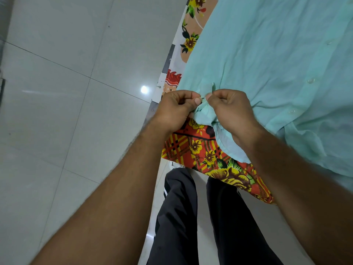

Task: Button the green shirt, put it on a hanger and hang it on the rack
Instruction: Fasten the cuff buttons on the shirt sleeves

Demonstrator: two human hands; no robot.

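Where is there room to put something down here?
The flat green shirt left of its buttons is bare. The patterned cloth shows only a narrow strip. It is crowded where the left hand and right hand pinch the shirt's edge.

Pale glossy floor tiles (66, 111) with thin dark joints fill the left side; a bright round glare (144, 89) shines on them. A flowered orange cloth (193, 150) overhangs the tabletop (152, 109) edge.

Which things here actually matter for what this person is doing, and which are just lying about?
In the job: green shirt, its buttons, left hand and right hand, both pinching the shirt's edge.
Just there: floral cloth under the shirt, tiled floor.
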